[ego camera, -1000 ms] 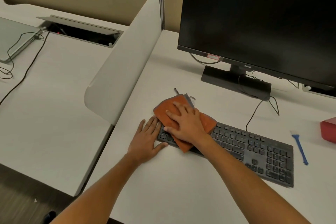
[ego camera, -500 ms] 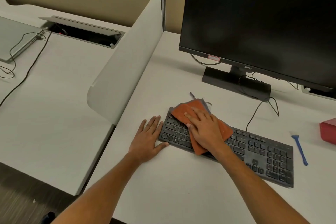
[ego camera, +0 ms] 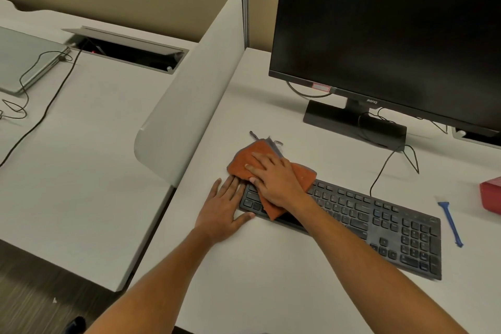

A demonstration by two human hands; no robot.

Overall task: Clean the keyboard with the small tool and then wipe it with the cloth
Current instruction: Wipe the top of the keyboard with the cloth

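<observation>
Orange cloth lies crumpled over the left end of the keyboard, just left of the frame's centre, spilling past the board's far edge onto the desk. The right hand presses flat on it, fingers spread, palm down, not pinching. The left hand lies flat on the desk, fingers together, touching the keyboard's left end, thumb along the near edge. The keyboard's long axis runs from centre down to the lower right, number pad toward the right edge. A blue tool lies just right of the keyboard, apart from it, its long axis running from far to near, its wider end nearer the monitor.
</observation>
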